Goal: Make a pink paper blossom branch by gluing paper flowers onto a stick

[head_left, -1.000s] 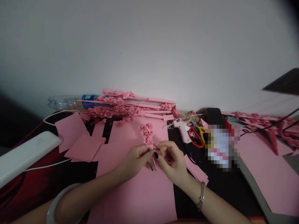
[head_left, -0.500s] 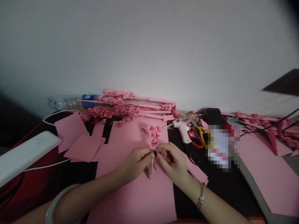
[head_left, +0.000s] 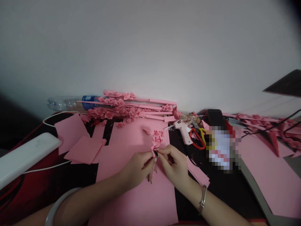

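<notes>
A stem of small pink paper flowers point(head_left: 157, 138) stands out from between my two hands, its blooms pointing toward the wall. My left hand point(head_left: 138, 166) is closed in a pinch on the lower part of this flower stem. From the other side, the thumb and fingers of my right hand point(head_left: 172, 163) pinch it at the base of the lowest bloom. My fingertips hide most of the stem there. Beneath both hands lie large pink paper sheets point(head_left: 136, 204). A loose pointed pink paper piece point(head_left: 146, 131) rests just beyond the blooms.
Finished pink flower stems point(head_left: 122, 106) lie along the wall beside a plastic bottle point(head_left: 63, 103). A glue gun point(head_left: 183, 130) and red-handled scissors point(head_left: 197, 141) are at right. Left are square papers point(head_left: 83, 149) and a white lamp-like bar point(head_left: 30, 157). More sheets point(head_left: 270, 175) lie far right.
The flower cluster has tilted to the right and away from the pointed piece, which stays lying on the paper. Both hands keep their pinch with slightly shifted fingers.
</notes>
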Demonstrator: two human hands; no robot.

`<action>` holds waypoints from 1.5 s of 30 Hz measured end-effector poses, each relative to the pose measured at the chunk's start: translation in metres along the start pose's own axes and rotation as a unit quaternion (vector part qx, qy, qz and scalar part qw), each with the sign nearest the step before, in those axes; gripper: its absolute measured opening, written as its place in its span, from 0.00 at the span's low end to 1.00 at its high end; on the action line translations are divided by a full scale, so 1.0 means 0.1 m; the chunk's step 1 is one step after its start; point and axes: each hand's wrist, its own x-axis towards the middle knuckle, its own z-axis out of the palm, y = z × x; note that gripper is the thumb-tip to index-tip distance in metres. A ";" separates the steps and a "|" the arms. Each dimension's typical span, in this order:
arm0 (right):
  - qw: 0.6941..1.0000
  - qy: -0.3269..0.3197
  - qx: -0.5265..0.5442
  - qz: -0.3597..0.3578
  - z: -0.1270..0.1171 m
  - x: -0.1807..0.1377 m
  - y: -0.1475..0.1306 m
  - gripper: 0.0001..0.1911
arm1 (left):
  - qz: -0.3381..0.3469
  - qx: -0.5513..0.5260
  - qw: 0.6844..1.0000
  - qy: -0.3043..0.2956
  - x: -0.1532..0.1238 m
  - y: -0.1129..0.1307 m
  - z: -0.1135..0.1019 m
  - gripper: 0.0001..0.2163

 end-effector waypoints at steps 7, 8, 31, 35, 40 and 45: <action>1.000 0.015 0.012 0.005 0.02 0.02 0.01 0.08 | 0.009 -0.005 1.000 -0.003 0.01 -0.03 0.01 0.13; 1.000 0.015 0.014 0.006 0.02 0.02 0.01 0.08 | 0.010 -0.004 1.000 -0.003 0.01 -0.03 0.01 0.12; 1.000 -0.002 -0.010 0.012 0.00 0.03 0.04 0.06 | -0.018 -0.043 0.999 -0.010 0.03 0.01 -0.01 0.13; 0.998 -0.046 -0.040 -0.019 -0.08 0.06 0.03 0.11 | -0.040 -0.117 0.992 -0.006 0.08 0.06 -0.08 0.16; 0.983 0.016 -0.169 -0.062 -0.28 0.12 0.15 0.12 | -0.031 -0.200 0.979 0.019 0.09 0.08 -0.15 0.13; 0.931 0.088 -0.354 -0.005 -0.53 0.29 0.50 0.17 | -0.018 -0.213 0.976 0.042 0.10 0.07 -0.21 0.15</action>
